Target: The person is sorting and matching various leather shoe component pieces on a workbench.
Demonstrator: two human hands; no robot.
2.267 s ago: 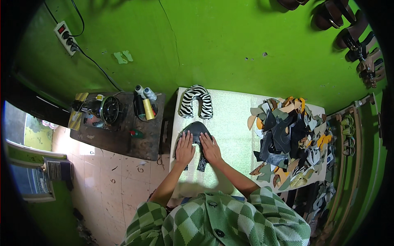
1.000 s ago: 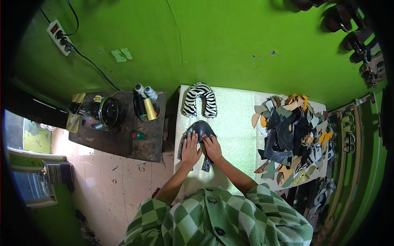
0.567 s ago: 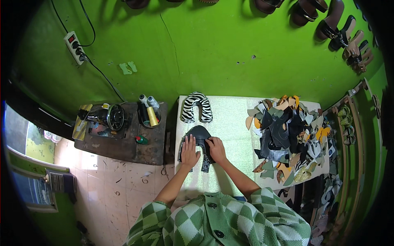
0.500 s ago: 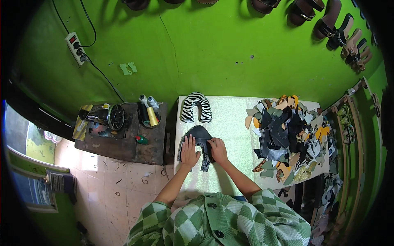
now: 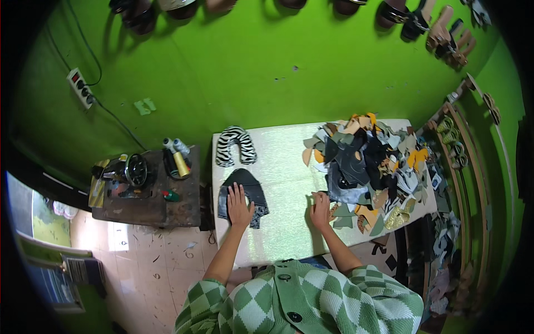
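Observation:
My left hand lies flat, fingers stretched out, on a stack of black curved leather pieces at the left of the table. Part of the lower piece shows a speckled grey-black surface. Just behind it, apart, rests a zebra-striped U-shaped piece. Over the table beside the left edge of a heap of leather scraps, my right hand is open, its fingers loosely bent, and nothing shows in them.
The table has a pale shiny cover. To its left, a sewing machine stands on a dark bench with thread cones and a small green bottle. Sandals hang on the green wall; a wooden rack stands at right.
My right hand has let go of the black pieces and moved right, toward the scraps. The left hand stays on the pieces. The whole view has shifted to the right.

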